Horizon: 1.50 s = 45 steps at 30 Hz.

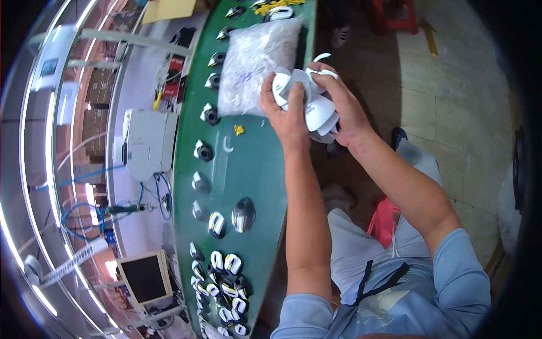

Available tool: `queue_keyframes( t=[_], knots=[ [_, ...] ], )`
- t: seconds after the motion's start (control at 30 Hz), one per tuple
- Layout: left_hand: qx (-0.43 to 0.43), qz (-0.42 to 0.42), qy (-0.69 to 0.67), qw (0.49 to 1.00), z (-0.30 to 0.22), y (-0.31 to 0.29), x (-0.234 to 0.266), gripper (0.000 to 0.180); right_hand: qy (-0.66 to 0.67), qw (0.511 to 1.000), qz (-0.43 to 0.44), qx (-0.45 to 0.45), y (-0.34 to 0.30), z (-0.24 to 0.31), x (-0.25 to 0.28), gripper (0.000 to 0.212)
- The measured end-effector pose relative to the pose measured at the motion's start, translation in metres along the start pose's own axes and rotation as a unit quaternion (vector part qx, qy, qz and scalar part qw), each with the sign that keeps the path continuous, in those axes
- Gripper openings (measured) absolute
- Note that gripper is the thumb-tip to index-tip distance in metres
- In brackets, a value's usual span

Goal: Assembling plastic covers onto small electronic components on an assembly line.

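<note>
Both of my hands are raised past the edge of the green workbench [254,164], gripping a cluster of white rounded plastic shells [320,114]. My left hand [291,116] has its thumb pressed over the shells on the near side. My right hand [347,110] curls round them from the other side, partly hiding them. Beside my left hand lies a large clear plastic bag [257,68] of pale parts. A small yellow piece [239,130] and a thin white curved strip [227,143] rest on the bench near the bag.
Black-and-white housings [210,114] line the bench's far side, with several more clustered [226,288] at the near end. A dark rounded housing [243,214] stands mid-bench. Beyond are a white box [148,140] and a monitor [144,277]. A red stool [393,16] is on the floor.
</note>
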<state>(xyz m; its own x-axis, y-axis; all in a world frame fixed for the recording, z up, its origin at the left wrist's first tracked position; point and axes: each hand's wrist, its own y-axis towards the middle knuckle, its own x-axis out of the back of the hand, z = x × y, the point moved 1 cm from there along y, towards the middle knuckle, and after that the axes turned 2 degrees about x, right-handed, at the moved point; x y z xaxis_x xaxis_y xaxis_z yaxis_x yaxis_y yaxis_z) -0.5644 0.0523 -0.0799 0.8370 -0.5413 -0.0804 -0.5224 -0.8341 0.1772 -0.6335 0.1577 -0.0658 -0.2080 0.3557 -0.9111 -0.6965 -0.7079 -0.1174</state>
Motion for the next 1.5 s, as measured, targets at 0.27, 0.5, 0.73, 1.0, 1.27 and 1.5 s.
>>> queue_keyframes(
  t=[0.27, 0.5, 0.73, 1.0, 1.27, 1.5],
  knots=[
    [0.004, -0.129, 0.002, 0.992, -0.041, -0.013, 0.137, 0.059, -0.034, 0.989, 0.069, -0.126, -0.011, -0.123, -0.064, 0.05],
    [-0.018, -0.214, 0.033, 0.976, -0.01, -0.012, 0.188, 0.057, -0.113, 0.972, 0.099, -0.18, 0.0, -0.178, -0.069, 0.049],
    [-0.011, -0.283, -0.045, 0.958, 0.014, -0.013, 0.184, 0.056, -0.196, 0.957, 0.135, -0.166, 0.022, -0.187, -0.059, 0.046],
    [-0.034, -0.344, 0.191, 0.919, 0.026, -0.018, 0.183, 0.058, -0.333, 0.922, 0.159, -0.118, 0.052, -0.193, -0.043, 0.035],
    [0.025, -0.362, 0.349, 0.864, 0.031, -0.032, 0.179, 0.071, -0.547, 0.782, 0.297, 0.02, 0.078, -0.179, -0.025, 0.045],
    [-0.008, -0.383, 0.414, 0.826, 0.039, -0.039, 0.188, 0.089, -0.744, 0.524, 0.376, 0.175, 0.069, -0.154, -0.048, 0.052]
  ],
)
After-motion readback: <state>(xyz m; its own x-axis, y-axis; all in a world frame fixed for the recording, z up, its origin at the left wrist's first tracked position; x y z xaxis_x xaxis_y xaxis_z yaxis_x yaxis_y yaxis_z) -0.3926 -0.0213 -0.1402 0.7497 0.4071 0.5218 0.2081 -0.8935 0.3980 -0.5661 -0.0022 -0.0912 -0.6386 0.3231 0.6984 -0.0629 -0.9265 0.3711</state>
